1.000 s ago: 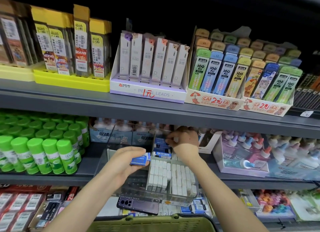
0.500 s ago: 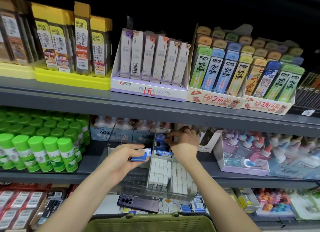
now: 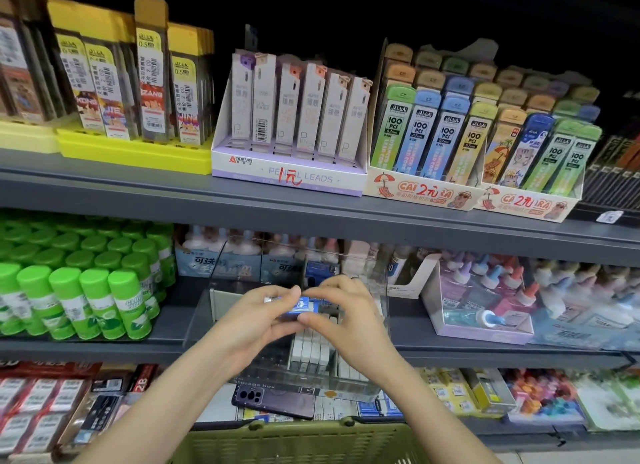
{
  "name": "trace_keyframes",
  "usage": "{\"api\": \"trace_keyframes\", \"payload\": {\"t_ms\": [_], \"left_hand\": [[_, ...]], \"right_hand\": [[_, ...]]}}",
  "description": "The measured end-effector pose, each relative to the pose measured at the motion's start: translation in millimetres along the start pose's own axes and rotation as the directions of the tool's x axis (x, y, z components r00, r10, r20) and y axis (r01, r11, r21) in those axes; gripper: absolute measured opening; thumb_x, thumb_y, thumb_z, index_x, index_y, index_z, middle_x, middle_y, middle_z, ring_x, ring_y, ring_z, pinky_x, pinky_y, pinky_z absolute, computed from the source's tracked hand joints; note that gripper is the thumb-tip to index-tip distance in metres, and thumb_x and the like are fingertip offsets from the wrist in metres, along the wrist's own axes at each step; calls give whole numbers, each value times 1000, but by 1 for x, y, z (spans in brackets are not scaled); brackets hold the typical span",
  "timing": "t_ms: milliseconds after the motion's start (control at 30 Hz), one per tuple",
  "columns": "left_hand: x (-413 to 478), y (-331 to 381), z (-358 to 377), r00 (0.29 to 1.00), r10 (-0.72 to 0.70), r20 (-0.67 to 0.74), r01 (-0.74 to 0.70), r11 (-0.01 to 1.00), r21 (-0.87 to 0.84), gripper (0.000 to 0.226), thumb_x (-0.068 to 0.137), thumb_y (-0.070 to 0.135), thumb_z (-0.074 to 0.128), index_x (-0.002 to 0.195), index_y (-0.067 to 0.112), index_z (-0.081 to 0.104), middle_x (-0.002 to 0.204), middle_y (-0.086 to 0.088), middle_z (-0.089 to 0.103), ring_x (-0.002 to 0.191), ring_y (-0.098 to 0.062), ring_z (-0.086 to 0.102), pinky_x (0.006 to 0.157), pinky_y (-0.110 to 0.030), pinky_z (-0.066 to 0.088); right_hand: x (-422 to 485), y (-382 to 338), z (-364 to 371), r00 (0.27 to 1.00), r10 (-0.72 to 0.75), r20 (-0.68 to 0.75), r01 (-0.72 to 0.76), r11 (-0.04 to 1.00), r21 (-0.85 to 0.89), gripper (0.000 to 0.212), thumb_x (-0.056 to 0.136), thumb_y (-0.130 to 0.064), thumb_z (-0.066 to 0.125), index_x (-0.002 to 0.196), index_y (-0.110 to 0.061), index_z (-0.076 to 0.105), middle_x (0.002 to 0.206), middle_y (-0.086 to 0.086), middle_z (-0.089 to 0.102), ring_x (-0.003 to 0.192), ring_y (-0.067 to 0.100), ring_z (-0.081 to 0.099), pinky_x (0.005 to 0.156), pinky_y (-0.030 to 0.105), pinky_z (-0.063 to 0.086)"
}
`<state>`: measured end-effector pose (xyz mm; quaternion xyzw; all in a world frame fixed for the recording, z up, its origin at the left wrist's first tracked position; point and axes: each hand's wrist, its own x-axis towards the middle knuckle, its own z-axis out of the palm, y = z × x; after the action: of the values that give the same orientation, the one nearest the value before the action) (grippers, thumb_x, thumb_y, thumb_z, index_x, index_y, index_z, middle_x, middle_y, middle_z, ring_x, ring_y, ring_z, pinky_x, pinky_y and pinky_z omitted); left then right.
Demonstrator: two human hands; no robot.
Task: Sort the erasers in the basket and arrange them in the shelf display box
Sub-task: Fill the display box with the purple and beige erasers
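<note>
The person's left hand (image 3: 254, 316) and right hand (image 3: 348, 313) are meeting above the clear display box (image 3: 207, 313), which is sitting at the front edge of the middle shelf (image 3: 450, 351), about midway along it. Both hands are gripping the same blue-sleeved eraser (image 3: 305, 306). The left hand is curling its fingers under the eraser and pressing its thumb on top. The right hand is pinching the eraser's right end between thumb and forefinger, with its other fingers bending loosely behind. The eraser is hanging in the air just over the middle of the box, not touching the rows below it.

Inside the box, white erasers (image 3: 311, 351) are standing on end in tight rows toward the front wall, and darker blue packs are showing at the back, partly hidden by the hands.

The rim of the olive-green basket (image 3: 294, 441) is showing at the bottom edge of the view, below the box. A dark phone (image 3: 273, 399) is lying flat just under the box's front, on the lower shelf's goods. Green-capped glue sticks (image 3: 86, 290) are filling the left end of the middle shelf, well apart from the box.
</note>
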<state>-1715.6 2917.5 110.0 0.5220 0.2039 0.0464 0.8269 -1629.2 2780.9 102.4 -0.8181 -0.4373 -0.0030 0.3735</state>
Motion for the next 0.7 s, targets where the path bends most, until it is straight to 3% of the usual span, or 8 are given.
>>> {"api": "trace_keyframes", "payload": {"t_ms": [67,167,300,400,533,633,700], "left_hand": [[-1,2,1,999,-37,21,39,996,-85,39,84,25,60,104,-9,62,99,-20,70,92,-24,69,78,-30,58],[-2,6,-1,998,-46,44,52,985,-167,26,91,13,55,104,-8,64,103,-20,69,98,-28,68,81,-31,57],[0,5,-4,999,15,-49,-15,1000,3,18,91,3,54,102,-9,62,102,-23,69,89,-27,70,68,-24,58],[2,2,0,995,47,-89,-38,994,100,11,89,2,56,91,-6,63,98,-24,67,82,-28,70,62,-21,56],[2,-8,6,991,87,-102,-69,983,171,6,88,0,58,86,-3,64,96,-21,67,79,-28,70,65,-22,57],[2,-7,3,990,64,-126,-54,995,88,8,86,-6,59,92,-5,63,98,-20,67,81,-27,71,66,-21,57],[2,-3,-5,988,28,-153,-25,999,22,17,86,-12,55,100,-4,62,104,-22,66,86,-27,71,72,-24,58]], "right_hand": [[-2,2,0,1000,12,-2,-11,999,31,24,84,-34,67,107,-28,68,103,-15,55,104,2,44,91,15,33],[-3,4,-10,993,117,-15,-111,970,216,14,87,-24,65,99,-31,64,98,-19,61,95,-3,52,83,13,38],[-5,8,-21,982,176,67,-188,890,415,19,86,-15,66,100,-29,64,94,-12,69,87,1,61,81,20,49],[-3,5,-20,979,203,26,-184,818,546,21,84,-11,69,100,-24,66,96,-5,71,90,10,64,83,28,52],[-1,-3,-12,982,187,8,-159,815,557,22,87,-8,63,102,-24,62,97,-2,71,93,9,65,84,27,53],[3,-5,-14,970,238,-45,-166,790,591,14,91,-11,59,98,-22,62,89,-2,71,86,7,66,77,20,51],[11,2,-19,955,279,-104,-193,846,498,9,88,-17,63,96,-20,63,84,-4,69,80,6,64,72,20,49]]}}
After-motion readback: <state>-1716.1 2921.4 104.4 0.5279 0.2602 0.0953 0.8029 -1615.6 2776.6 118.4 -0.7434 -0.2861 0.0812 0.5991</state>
